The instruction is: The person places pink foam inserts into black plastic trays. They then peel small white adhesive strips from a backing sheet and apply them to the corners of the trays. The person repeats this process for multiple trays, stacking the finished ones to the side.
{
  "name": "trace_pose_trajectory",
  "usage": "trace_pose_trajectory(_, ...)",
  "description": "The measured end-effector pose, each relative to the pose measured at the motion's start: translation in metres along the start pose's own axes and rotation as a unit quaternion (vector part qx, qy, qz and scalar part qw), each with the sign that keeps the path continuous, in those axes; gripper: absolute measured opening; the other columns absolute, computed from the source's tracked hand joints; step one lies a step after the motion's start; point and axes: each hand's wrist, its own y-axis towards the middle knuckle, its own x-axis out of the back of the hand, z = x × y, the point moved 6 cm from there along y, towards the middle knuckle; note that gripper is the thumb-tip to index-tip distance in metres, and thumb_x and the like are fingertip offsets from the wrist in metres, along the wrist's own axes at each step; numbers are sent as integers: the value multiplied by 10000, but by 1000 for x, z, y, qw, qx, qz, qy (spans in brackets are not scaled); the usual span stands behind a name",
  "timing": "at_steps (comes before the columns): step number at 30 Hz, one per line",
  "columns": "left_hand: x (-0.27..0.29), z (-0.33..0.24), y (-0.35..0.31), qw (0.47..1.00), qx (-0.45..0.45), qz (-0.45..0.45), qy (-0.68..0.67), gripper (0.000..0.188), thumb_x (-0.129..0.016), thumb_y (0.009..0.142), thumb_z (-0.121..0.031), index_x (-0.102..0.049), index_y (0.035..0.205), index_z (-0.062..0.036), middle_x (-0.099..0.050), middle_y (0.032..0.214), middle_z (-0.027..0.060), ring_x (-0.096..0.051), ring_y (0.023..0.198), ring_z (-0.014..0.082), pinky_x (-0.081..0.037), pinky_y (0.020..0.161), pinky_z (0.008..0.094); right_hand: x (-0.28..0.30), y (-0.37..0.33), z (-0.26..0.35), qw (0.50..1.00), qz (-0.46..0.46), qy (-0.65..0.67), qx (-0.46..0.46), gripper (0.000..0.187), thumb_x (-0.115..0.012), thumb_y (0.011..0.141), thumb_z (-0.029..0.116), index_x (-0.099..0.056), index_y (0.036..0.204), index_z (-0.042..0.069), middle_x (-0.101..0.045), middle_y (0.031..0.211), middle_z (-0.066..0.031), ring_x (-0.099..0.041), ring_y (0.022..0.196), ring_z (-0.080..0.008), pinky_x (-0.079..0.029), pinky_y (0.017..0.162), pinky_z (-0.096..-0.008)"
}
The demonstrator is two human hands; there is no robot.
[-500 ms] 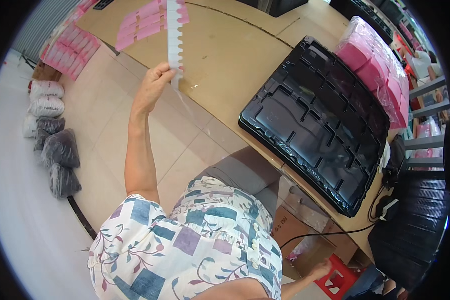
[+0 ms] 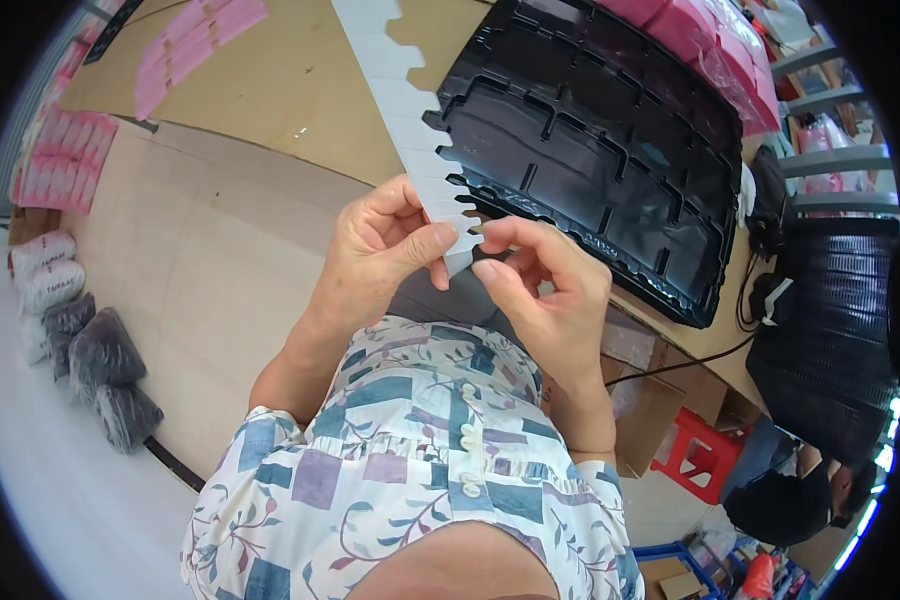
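Note:
A long white strip (image 2: pixel 405 110) with a row of notched tabs along one edge slants down from the top of the view to just in front of me. My left hand (image 2: pixel 375 250) pinches its lower end between thumb and fingers. At the toothed edge there, my right hand (image 2: pixel 560 295) has its fingers curled, index finger against a tab. A gap shows between that index fingertip and the thumb. Behind the right hand, a black plastic tray (image 2: pixel 510 130) with moulded ridges lies on the table; the strip partly overlaps its left edge.
Flat pink pieces (image 2: pixel 195 40) lie on the brown table (image 2: pixel 270 90) at the far left. Wrapped pink bundles (image 2: pixel 705 45) stand behind the tray. A red stool (image 2: pixel 698 455), cartons and a black cable (image 2: pixel 685 362) are at right. Filled bags (image 2: pixel 105 355) line the left floor.
My left hand has brought the strip nearer and to the right. My right hand has come up from low at the right to the strip's lower end. The view has shifted.

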Motion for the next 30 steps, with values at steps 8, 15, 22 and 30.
trace_pose_trajectory(8, -13, -2, 4, 998, -10, 42, 44, 168, -631, 895, 10, -617, 1062, 18, -641, 996, 118, -658, 826, 177, -564, 598, 288, -1, 6, -8, 1000, -9, 1, 13, 90, -740, 792, 10, -694, 868, 2, -641, 738, -21, -533, 554, -57, -406, 489, -211)
trace_pose_trajectory(15, -22, -5, 10, 996, 23, 10, 88, 143, -606, 923, -60, -656, 1037, 10, -674, 872, 62, -618, 735, 101, -516, 586, 246, 2, 1, 8, 985, -71, -119, 102, 124, -743, 739, -5, -684, 846, 16, -616, 710, -27, -514, 515, -101, -415, 466, -234)
trace_pose_trajectory(22, -22, 7, 15, 997, -5, -70, 31, 132, -593, 941, -85, -670, 1020, -13, -665, 843, 27, -580, 723, 60, -450, 634, 216, 2, -23, 29, 882, -64, -255, 391, 253, -754, 629, -21, -642, 854, 17, -580, 713, -66, -575, 556, -186, -451, 456, -289)
trace_pose_trajectory(30, -30, -23, 16, 909, -188, 92, 360, 172, -614, 891, -36, -664, 1052, 1, -691, 1034, 84, -612, 1084, 247, -385, 1064, 463, 184, 8, -3, 979, 45, -190, 64, 85, -699, 812, 27, -634, 850, -13, -626, 840, -52, -568, 735, -130, -450, 645, -254)
